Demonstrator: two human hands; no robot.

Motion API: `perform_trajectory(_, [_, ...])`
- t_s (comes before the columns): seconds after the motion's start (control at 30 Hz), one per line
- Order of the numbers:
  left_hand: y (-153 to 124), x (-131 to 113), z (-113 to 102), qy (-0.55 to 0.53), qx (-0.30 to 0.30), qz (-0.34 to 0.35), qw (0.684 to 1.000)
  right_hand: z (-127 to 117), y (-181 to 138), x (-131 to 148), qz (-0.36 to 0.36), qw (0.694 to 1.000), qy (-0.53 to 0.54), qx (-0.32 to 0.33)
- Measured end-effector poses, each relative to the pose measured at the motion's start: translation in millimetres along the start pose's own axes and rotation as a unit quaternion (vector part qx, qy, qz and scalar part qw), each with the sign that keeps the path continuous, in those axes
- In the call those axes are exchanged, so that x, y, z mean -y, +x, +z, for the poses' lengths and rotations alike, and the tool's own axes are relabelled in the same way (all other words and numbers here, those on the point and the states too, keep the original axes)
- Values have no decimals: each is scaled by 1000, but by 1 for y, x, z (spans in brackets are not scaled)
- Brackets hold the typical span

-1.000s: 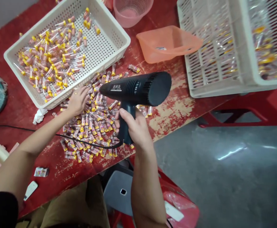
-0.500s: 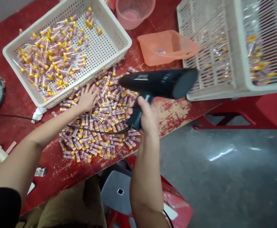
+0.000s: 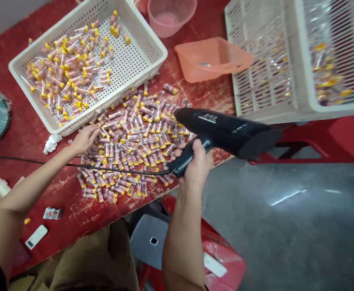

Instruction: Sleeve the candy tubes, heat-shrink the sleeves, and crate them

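My right hand (image 3: 196,163) is wrapped round the handle of a black heat gun (image 3: 225,127), its narrow nozzle pointing left over a pile of small clear tubes (image 3: 134,141). These tubes have yellow caps and pinkish contents, and lie heaped on the red table. At the pile's left edge is my left hand (image 3: 87,139), fingers stretched out and holding nothing; its fingertips reach the nearest tubes. From the handle's end a black cord (image 3: 119,169) runs left across the pile and over my left forearm's side of the table.
A white perforated tray (image 3: 134,68) with more yellow-capped tubes lies behind the pile. An orange scoop (image 3: 195,64), a pink basket (image 3: 167,20) and white slatted crates (image 3: 301,81) stand further right. Crumpled tissue (image 3: 52,143) lies near the tray. A grey-topped stool (image 3: 149,242) is below the table edge.
My left hand has drawn back left from the middle of the pile to its edge. The heat gun has moved right and down, its nozzle now tilted up to the left.
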State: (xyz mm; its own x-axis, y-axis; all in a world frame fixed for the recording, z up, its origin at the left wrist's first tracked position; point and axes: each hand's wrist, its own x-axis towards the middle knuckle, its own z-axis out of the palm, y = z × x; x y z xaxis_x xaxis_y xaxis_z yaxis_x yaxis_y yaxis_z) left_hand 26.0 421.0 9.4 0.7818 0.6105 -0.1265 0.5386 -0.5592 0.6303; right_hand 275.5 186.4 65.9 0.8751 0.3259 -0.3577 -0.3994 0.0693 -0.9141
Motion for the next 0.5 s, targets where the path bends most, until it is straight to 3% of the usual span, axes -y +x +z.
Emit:
perform_trajectory(0.1, [-26, -23, -18, -14, -11, -20, 1000, 5, -8, 0, -16, 999, 13, -47])
perform_trajectory(0.17, [-43, -41, -30, -33, -36, -29, 998, 8, -22, -3, 0, 999, 4, -45])
perform_trajectory(0.33, [-101, -71, -57, -36, -149, -51, 987, -5, -60, -17, 28, 997, -19, -65])
perform_trajectory(0.5, [-175, -80, -66, -9, -259, -76, 963, -16, -53, -21, 23, 998, 12, -59])
